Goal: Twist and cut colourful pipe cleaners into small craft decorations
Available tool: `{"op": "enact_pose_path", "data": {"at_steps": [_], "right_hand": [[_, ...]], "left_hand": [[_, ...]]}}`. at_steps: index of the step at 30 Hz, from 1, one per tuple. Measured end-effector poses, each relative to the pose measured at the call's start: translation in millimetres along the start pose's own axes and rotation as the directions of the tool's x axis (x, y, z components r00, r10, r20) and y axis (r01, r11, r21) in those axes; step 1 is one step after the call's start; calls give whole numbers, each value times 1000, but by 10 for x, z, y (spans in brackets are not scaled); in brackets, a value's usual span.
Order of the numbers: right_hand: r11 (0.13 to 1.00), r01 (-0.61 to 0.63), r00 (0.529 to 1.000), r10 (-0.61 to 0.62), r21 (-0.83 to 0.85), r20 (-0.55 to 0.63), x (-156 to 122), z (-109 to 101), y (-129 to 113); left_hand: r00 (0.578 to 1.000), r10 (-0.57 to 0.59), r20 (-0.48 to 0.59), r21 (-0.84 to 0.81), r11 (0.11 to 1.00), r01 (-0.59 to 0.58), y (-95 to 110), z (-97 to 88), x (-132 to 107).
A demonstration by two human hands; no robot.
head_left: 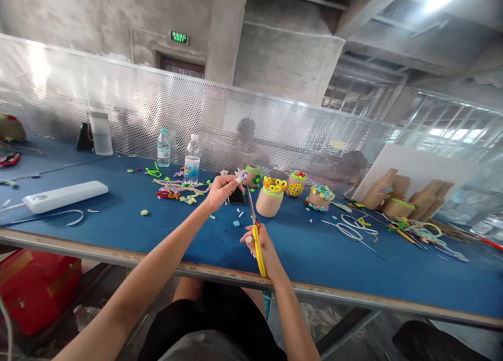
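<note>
My left hand pinches a small purple and white piece, too small to make out fully. My right hand is closed on scissors with yellow handles, whose blades point up and away toward that piece. I cannot tell whether the blades touch it. Just beyond the scissors stands a twine-wrapped jar topped with yellow loops and a green band. A dark phone lies partly hidden behind my left hand. Close to the scissors, a light blue scrap rests on the blue table.
More decorated jars stand behind and to the right. Two water bottles and colourful fuzzy strips are left of centre. A white power strip lies far left. White cord curls at right. A perforated metal screen backs the table.
</note>
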State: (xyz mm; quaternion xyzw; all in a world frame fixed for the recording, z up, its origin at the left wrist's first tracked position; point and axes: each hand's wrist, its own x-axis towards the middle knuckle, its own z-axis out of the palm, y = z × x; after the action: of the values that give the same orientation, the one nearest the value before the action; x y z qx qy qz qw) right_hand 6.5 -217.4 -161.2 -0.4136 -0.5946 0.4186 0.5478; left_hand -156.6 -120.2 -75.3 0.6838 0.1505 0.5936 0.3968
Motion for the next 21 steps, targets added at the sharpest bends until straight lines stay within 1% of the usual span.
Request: {"op": "enact_pose_path", "data": {"at_steps": [7,12,17,21], "right_hand": [[1000,-3,998,3,9,61,20,-42,-5],[1000,2,998,-3,9,66,25,-36,-13],[1000,3,998,-4,12,70,21,-46,-26],[1000,8,996,-9,9,83,6,-52,-33]], "left_hand": [[994,-21,105,17,1000,19,28,56,-25],[985,-50,163,62,997,40,68,91,-35],[964,-89,249,139,989,55,130,84,-40],[944,-93,315,138,989,52,164,66,-44]]}}
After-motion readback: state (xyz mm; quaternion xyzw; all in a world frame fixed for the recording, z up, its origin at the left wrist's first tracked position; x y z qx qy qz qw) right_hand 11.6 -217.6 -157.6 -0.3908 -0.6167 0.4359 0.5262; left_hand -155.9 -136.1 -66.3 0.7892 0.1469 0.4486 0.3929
